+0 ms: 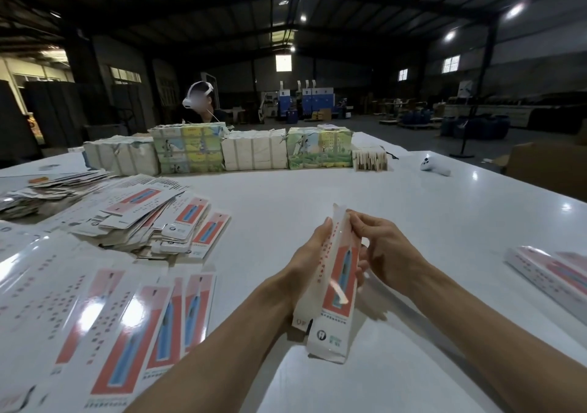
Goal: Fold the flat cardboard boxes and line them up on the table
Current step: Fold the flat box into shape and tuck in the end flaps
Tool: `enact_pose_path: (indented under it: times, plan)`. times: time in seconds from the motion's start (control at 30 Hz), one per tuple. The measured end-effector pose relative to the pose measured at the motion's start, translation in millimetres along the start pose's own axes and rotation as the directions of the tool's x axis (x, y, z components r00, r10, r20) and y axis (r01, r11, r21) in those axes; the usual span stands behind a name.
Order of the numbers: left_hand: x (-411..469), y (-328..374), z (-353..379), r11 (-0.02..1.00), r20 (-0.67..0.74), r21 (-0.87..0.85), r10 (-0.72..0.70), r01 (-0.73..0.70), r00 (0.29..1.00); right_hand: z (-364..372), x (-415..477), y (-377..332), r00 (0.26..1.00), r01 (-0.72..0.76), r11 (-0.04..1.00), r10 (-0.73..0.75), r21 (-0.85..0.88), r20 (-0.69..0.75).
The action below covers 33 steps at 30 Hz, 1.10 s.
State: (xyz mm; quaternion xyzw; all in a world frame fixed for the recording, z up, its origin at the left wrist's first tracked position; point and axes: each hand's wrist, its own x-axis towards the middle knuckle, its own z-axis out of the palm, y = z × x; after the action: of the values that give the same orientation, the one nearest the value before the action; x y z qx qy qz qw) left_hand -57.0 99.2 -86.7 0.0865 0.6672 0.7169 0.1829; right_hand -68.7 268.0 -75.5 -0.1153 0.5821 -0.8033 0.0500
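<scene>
A wide white glossy table (317, 190) fills most of the view, inside a dim warehouse hall. Along its far edge stands a row of wrapped bundles (254, 153), some plain white and some printed green and yellow, set side by side and touching. Behind them a person (203, 110) wearing a white headset is partly hidden by the row.

On the near left, flat boxes (111, 317) lie spread out and overlapping, red and blue panels face up, catching the glare of the ceiling lights. Beyond them a loose heap (152, 218) of more flat pieces slumps toward the middle of the table. At the right edge a few folded boxes (552, 272) lie side by side, cut off by the frame.

Above the bare centre of the table both hands hold one long narrow box (336, 282), tilted nearly upright and partly opened into a tube. The left hand (313, 253) wraps round its left side. The right hand (387, 250) pinches its upper right edge with the fingertips, its lower fingers tucked behind the box.

A small white controller (435, 166) lies far right, well apart from everything else.
</scene>
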Motion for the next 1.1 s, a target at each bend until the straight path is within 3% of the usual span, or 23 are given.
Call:
enact_pose_path:
  times: [0.07,0.13,0.23,0.37,0.47,0.7,0.9,1.0,1.1]
  plan:
    - [-2.2,3.8,8.1,0.976,0.084,-0.190,-0.089,0.104,0.992,-0.5,1.3,-0.5,1.000,-0.009,1.000,0.009,0.007,0.004]
    - [1.1,3.8,9.4,0.966,0.074,-0.230,-0.105,0.119,0.992,-3.8,4.4,-2.3,0.999,0.013,0.998,-0.015,-0.064,-0.031]
    - [1.5,2.1,6.2,0.957,0.047,-0.270,-0.100,0.109,0.994,-5.7,5.8,-5.7,0.997,0.075,0.985,-0.080,-0.154,-0.023]
    - [5.1,-3.0,-4.8,0.936,-0.094,-0.353,-0.027,-0.008,0.995,3.8,1.9,4.5,0.995,0.090,0.965,-0.099,-0.247,-0.023]
    - [5.0,-3.1,-11.9,0.908,-0.088,-0.418,-0.013,-0.025,0.996,10.0,-0.9,14.4,0.991,0.126,0.968,-0.132,-0.216,-0.012]
    - [2.6,-9.2,0.6,0.969,-0.213,-0.232,0.036,-0.087,0.976,8.7,-3.2,12.4,0.985,0.151,0.958,-0.166,-0.245,-0.041]
    - [6.8,-14.3,4.5,0.925,-0.336,0.075,0.374,-0.372,0.864,7.5,-3.5,11.3,0.978,0.193,0.962,-0.205,-0.194,-0.047]
    - [5.1,-13.4,6.2,0.897,-0.298,0.038,0.431,-0.441,0.852,6.9,-3.0,9.8,0.975,0.207,0.952,-0.220,-0.226,-0.034]
    - [2.1,-8.2,10.8,0.929,-0.228,-0.072,0.339,-0.363,0.913,3.9,-2.7,10.3,0.969,0.225,0.928,-0.246,-0.298,-0.036]
